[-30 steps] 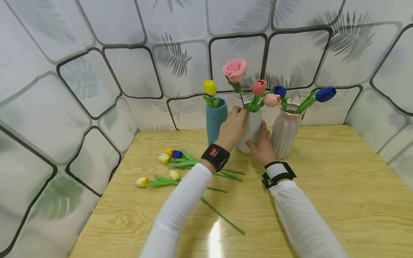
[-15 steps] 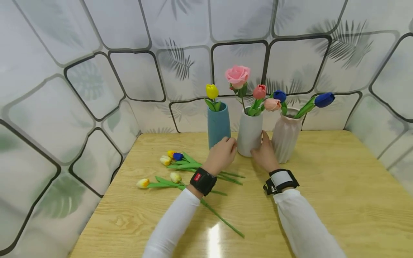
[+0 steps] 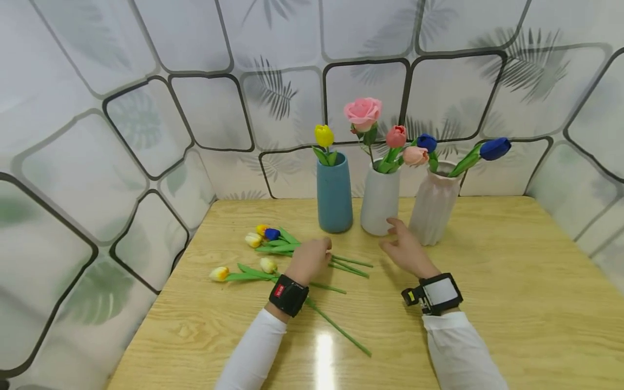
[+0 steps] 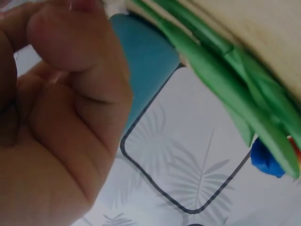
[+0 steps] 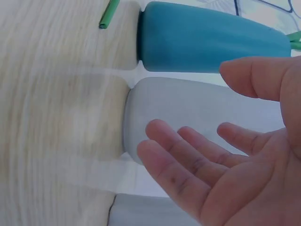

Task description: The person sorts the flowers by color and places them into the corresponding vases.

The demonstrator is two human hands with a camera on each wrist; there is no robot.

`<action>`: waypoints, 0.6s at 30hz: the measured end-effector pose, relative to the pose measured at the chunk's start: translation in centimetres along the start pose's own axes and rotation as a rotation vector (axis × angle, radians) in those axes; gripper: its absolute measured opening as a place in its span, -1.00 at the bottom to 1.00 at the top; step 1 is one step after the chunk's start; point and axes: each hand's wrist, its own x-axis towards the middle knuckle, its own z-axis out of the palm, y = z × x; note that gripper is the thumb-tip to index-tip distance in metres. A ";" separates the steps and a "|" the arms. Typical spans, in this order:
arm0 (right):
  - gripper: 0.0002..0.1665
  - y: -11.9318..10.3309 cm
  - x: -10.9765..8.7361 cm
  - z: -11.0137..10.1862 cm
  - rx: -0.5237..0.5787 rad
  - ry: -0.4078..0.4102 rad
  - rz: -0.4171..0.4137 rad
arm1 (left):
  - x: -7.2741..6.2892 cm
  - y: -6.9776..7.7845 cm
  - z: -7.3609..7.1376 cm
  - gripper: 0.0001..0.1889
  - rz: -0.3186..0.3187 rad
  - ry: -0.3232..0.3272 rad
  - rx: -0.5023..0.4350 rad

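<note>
My left hand (image 3: 310, 261) is over the loose tulips on the table, its fingers loosely bent. In the left wrist view, green tulip leaves (image 4: 221, 80) lie beside that hand, and no held thing is visible. My right hand (image 3: 405, 250) has its fingers spread, close to the lower part of the white vase (image 3: 380, 200); the right wrist view shows the palm facing this vase with nothing in it. The white vase holds a pink rose (image 3: 363, 114), a coral tulip (image 3: 396, 136) and a peach tulip (image 3: 416, 156).
To the left stands a blue vase (image 3: 334, 195) with a yellow tulip (image 3: 324, 135). A ribbed pale vase (image 3: 434, 208) with blue tulips (image 3: 495, 149) is at the right. Several tulips, including a yellow-white one (image 3: 219, 273), lie on the wooden table (image 3: 526, 292). Patterned cloth (image 3: 205, 114) backs it.
My left hand has left the rose in the white vase and moved down and left to the lying tulips. My right hand has let go of the white vase and drawn back slightly.
</note>
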 end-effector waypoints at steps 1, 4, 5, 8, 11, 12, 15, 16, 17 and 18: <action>-0.23 -0.1 0.0 0.0 -0.006 -0.002 -0.013 | -0.1 0.0 0.3 -0.90 -0.006 -0.035 0.012; -0.25 -0.5 -0.1 0.0 -0.013 -0.009 -0.034 | -0.2 -0.1 1.1 -0.88 -0.007 -0.080 0.044; -0.26 -0.6 -0.2 0.0 -0.015 -0.014 -0.038 | -0.2 -0.2 1.2 -0.91 -0.007 -0.080 0.053; -0.28 -0.8 -0.5 -0.2 -0.009 -0.024 -0.034 | -0.3 -0.4 1.5 -0.97 -0.005 -0.072 0.049; -0.29 -0.7 -0.9 -0.6 -0.004 -0.031 -0.024 | -0.2 -0.5 1.4 -0.95 0.014 -0.076 0.015; -0.29 -0.7 -1.0 -0.7 -0.003 -0.030 -0.023 | -0.2 -0.5 1.3 -0.94 0.022 -0.079 -0.004; -0.30 -0.5 -1.3 -0.9 -0.006 -0.031 -0.019 | -0.1 -0.6 1.4 -0.92 0.055 -0.079 -0.069; -0.31 -0.5 -1.4 -0.9 -0.007 -0.031 -0.020 | 0.0 -0.7 1.4 -0.92 0.062 -0.080 -0.098; -0.31 -0.4 -1.4 -1.0 -0.007 -0.032 -0.019 | 0.1 -0.7 1.4 -0.92 0.072 -0.079 -0.125; -0.32 -0.4 -1.5 -1.0 -0.009 -0.032 -0.017 | 0.2 -0.7 1.4 -0.93 0.079 -0.079 -0.156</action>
